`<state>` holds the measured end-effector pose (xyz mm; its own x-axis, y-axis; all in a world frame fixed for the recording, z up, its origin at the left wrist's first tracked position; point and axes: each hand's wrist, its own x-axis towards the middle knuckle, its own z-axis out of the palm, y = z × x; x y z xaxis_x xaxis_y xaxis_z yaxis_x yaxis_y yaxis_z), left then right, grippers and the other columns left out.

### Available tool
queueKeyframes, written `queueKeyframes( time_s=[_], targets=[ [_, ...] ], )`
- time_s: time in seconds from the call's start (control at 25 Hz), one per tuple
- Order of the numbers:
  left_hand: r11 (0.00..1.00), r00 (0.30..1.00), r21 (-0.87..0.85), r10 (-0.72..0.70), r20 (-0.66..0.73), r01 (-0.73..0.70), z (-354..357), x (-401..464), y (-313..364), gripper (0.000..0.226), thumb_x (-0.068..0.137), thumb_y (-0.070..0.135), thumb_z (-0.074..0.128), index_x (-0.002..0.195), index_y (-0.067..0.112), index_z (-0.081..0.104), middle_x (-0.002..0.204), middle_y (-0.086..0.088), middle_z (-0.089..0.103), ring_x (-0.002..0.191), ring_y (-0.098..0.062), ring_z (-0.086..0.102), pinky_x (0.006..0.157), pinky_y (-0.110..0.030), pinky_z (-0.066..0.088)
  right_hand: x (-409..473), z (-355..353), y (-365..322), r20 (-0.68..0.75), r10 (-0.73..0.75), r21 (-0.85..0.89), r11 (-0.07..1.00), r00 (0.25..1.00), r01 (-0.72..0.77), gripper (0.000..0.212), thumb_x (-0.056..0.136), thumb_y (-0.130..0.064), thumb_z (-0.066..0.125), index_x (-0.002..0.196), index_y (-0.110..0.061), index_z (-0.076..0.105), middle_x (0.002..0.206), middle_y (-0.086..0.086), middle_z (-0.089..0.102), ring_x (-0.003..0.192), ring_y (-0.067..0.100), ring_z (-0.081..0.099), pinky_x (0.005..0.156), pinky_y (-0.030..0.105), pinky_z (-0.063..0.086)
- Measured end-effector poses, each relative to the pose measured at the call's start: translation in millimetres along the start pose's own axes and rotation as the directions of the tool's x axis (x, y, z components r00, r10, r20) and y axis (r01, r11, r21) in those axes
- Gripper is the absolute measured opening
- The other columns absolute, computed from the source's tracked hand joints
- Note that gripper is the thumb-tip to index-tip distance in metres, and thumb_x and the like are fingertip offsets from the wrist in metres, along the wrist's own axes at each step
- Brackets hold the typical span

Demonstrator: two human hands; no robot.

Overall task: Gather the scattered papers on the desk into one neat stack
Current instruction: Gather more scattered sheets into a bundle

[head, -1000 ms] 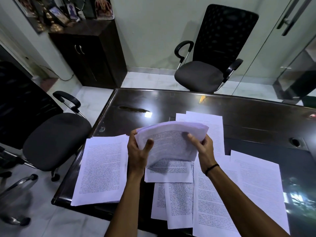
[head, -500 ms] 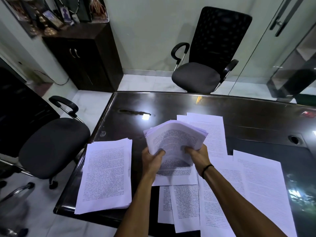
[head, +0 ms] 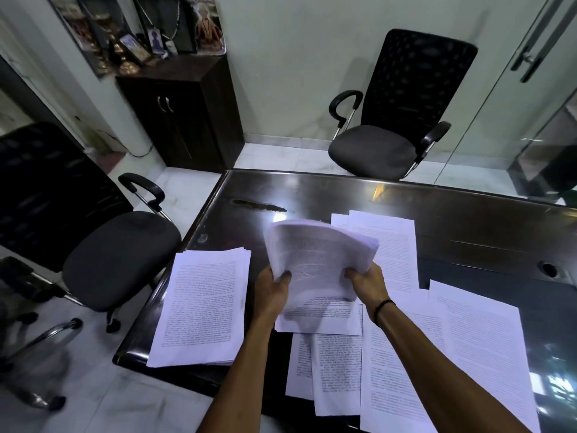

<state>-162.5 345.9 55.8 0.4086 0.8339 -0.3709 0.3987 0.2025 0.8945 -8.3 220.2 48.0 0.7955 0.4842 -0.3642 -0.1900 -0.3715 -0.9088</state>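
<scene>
A thick bundle of printed sheets (head: 315,254) is held upright above the dark glossy desk (head: 437,214). My left hand (head: 274,290) grips its lower left edge and my right hand (head: 367,284) grips its lower right corner. The top of the bundle curls back and is blurred. A flat pile of papers (head: 203,304) lies at the desk's left front corner. Loose printed sheets (head: 337,364) overlap under and in front of my hands. More pages (head: 480,345) lie to the right, and a far sheet (head: 390,245) lies behind the bundle.
One black office chair (head: 384,142) stands beyond the desk's far edge and another (head: 103,254) at its left. A dark cabinet (head: 184,114) with ornaments stands against the wall. A round cable hole (head: 548,267) is in the desk at right. Glass doors are at right.
Both hands slid from the bundle's sides down to its lower corners, and the bundle now stands taller and leans left. The camera view shifted slightly.
</scene>
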Motion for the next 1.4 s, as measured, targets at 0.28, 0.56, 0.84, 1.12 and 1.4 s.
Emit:
queueKeyframes(
  time_s=[0.28, 0.56, 0.84, 1.12, 1.4],
  targets=[
    [0.959, 0.974, -0.254, -0.066, 0.215, 0.121, -70, -30, -5, 0.027, 0.096, 0.002, 0.061, 0.116, 0.02, 0.068, 0.113, -0.005, 0.076, 0.095, -0.02, 0.073, 0.072, -0.028, 0.058, -5, -5, -17, 0.392, -0.034, 0.068, 0.998, 0.919, 0.007, 0.037, 0.09, 0.009, 0.051, 0.113, -0.017, 0.063, 0.111, 0.007, 0.073, 0.096, 0.024, 0.069, 0.084, 0.038, 0.056],
    [0.91, 0.965, -0.326, -0.224, 0.135, 0.257, -133, -45, -65, 0.052, 0.093, -0.001, 0.048, 0.135, 0.028, 0.056, 0.122, -0.003, 0.072, 0.112, -0.03, 0.067, 0.094, -0.046, 0.056, -43, 85, 22, 0.52, 0.012, -0.065, 0.998, 0.854, 0.026, 0.045, 0.086, 0.008, 0.04, 0.121, -0.016, 0.055, 0.116, 0.007, 0.066, 0.099, 0.021, 0.063, 0.082, 0.032, 0.051],
    [0.972, 0.974, -0.061, -0.227, -0.006, 0.227, -219, 44, -93, 0.036, 0.087, -0.012, 0.054, 0.11, 0.016, 0.06, 0.105, -0.004, 0.072, 0.096, -0.025, 0.068, 0.077, -0.03, 0.058, -23, 201, 43, 0.457, 0.105, -0.214, 0.977, 0.883, -0.005, 0.035, 0.082, -0.005, 0.054, 0.115, -0.014, 0.059, 0.116, 0.002, 0.068, 0.102, 0.018, 0.065, 0.094, 0.042, 0.054],
    [0.968, 0.975, 0.113, -0.224, 0.003, 0.222, -260, 130, -122, 0.043, 0.083, -0.011, 0.059, 0.11, 0.023, 0.059, 0.106, -0.003, 0.073, 0.095, -0.022, 0.07, 0.08, -0.034, 0.057, -8, 279, 40, 0.311, 0.26, -0.308, 0.938, 0.914, -0.162, 0.027, 0.091, -0.004, 0.057, 0.115, -0.015, 0.055, 0.118, 0.007, 0.065, 0.103, 0.024, 0.063, 0.094, 0.038, 0.052],
    [0.858, 0.992, 0.503, -0.061, -0.111, 0.109, -264, 143, -126, 0.034, 0.081, 0.025, 0.072, 0.113, 0.016, 0.065, 0.108, -0.006, 0.068, 0.099, -0.027, 0.065, 0.085, -0.037, 0.053, -10, 285, 28, 0.122, 0.171, -0.467, 0.879, 0.978, -0.096, 0.046, 0.089, -0.027, 0.069, 0.127, -0.006, 0.054, 0.122, 0.009, 0.062, 0.108, 0.026, 0.061, 0.085, 0.026, 0.044]
  ],
)
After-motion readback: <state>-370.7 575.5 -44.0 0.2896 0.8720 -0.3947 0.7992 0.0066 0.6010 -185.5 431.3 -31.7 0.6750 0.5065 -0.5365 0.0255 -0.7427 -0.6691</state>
